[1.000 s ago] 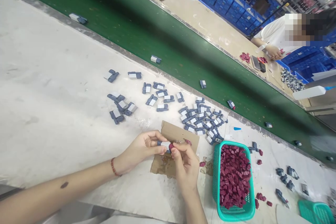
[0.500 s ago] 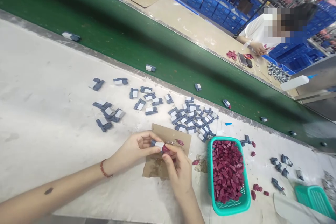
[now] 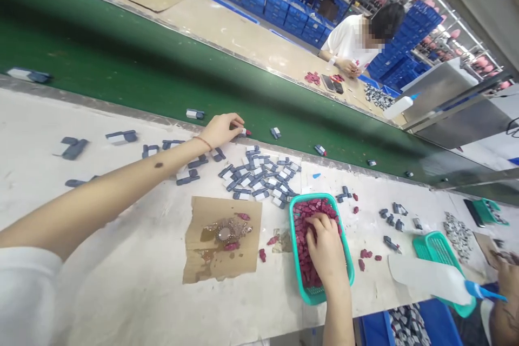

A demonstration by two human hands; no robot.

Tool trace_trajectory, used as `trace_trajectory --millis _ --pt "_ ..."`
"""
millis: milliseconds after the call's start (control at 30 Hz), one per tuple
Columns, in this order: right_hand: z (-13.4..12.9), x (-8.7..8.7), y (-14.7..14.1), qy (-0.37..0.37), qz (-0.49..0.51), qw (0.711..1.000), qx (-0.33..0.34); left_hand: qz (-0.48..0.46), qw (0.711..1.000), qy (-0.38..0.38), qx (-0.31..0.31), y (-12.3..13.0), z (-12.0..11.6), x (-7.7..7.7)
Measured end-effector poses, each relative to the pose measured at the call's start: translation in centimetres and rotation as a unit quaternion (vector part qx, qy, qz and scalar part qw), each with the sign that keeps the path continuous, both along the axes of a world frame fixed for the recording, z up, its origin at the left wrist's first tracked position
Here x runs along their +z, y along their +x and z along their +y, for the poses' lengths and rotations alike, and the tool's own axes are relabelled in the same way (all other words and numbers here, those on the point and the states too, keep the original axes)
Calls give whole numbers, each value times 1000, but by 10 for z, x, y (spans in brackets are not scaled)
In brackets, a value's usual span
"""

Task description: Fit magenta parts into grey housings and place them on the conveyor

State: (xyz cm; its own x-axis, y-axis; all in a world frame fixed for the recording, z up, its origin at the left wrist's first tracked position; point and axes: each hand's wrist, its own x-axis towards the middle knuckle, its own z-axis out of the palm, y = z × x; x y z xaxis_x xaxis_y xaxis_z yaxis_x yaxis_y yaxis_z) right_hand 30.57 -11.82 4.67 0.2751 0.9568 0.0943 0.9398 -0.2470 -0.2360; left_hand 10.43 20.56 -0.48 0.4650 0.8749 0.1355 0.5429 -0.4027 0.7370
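Observation:
My left hand (image 3: 222, 128) reaches over the near edge of the green belt. Its thumb and fingers pinch a small grey-and-white plastic part with a red tip (image 3: 245, 132), low at the belt surface. Inside the green basket (image 3: 300, 286), my right hand (image 3: 325, 240) has its fingers bent and spread over dark red plastic pieces (image 3: 310, 267); no piece shows clearly in its grasp. Between my arms lies a brown cardboard sheet (image 3: 198, 267) with a wet-looking, glittery lump (image 3: 224, 233) and a couple of red pieces on it.
Many grey-and-white parts (image 3: 259, 173) are heaped beside the belt (image 3: 154, 81). A white bottle with a blue nozzle (image 3: 430, 278) lies by another green basket (image 3: 433, 243) at right. Across the belt a co-worker (image 3: 351, 43) handles small pieces; another person's hand (image 3: 508, 281) shows at the right edge.
My hands have parted from above the cardboard. The left has carried the joined grey-white and red part out to the belt; the right has moved into the basket. The view has shifted right.

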Motion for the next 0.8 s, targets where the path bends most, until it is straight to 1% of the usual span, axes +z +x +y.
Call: trace_trajectory --millis 100,233,367,433,500,600,667,733,800 --pt "0 2 0 -41 -28 998 27 38 996 71 -33 23 11 0" --pt "-1 7 0 -64 -32 997 40 79 981 135 -119 56 12 4" --pt "0 7 1 -68 -35 996 36 113 963 154 -190 94 7 3" --pt "1 6 0 -66 -24 997 27 126 958 150 -211 112 2 0" --pt "1 5 0 -66 3 998 14 133 956 140 -219 126 -3 -1" --pt "-2 5 2 -35 79 996 -13 124 963 121 -209 139 -10 -1" --pt "-7 5 4 4 167 985 -44 103 969 102 -199 141 -14 2" --pt "-13 7 4 39 284 954 -86 71 976 76 -189 137 -18 7" --pt "-17 7 2 72 396 908 -115 31 983 41 -177 128 -24 12"
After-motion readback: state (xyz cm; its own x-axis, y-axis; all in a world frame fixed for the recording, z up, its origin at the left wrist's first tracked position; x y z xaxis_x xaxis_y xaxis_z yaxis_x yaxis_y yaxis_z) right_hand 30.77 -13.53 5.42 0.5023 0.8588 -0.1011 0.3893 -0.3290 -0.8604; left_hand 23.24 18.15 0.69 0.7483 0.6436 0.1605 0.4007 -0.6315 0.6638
